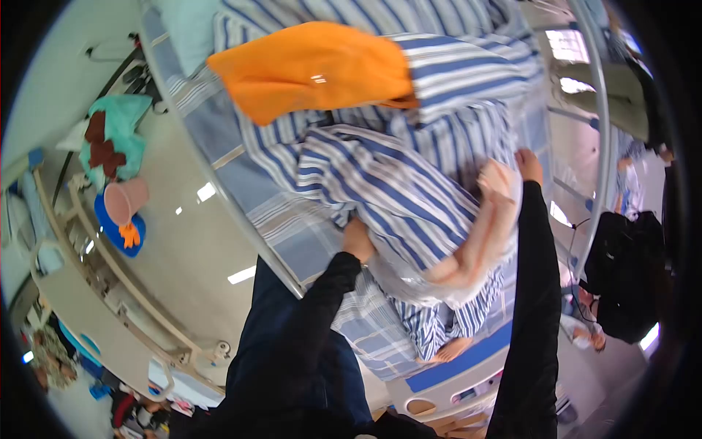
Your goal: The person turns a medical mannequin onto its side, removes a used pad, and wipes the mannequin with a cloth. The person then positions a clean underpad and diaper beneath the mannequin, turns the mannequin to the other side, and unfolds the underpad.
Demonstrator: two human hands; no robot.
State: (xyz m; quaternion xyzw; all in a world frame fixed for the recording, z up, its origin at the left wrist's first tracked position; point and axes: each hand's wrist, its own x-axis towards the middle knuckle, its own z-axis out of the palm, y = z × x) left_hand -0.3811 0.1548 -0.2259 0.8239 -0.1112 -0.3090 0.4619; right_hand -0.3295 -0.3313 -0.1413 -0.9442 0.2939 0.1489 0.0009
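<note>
A figure in blue-and-white striped clothes [395, 168] lies on the bed; its bare feet [450, 351] show at the lower end, its head is out of view. An orange towel [314, 73] is spread over the upper body. Across the legs lies a pinkish striped towel [475, 241], with clear plastic sheeting [409, 285] around it. My left hand [358, 240] is at the near side of the legs, its fingers mostly hidden by the striped cloth and plastic. On the far side, my right hand [529, 167] is closed on the plastic's edge beside the towel.
The bed has a far side rail [603, 110] and a footboard [439, 395]. On the floor to the left are a pink bucket [126, 201] and a blue basin [110, 227]. Another bed [110, 322] stands beyond. A black bag [625, 274] is at right, with people nearby.
</note>
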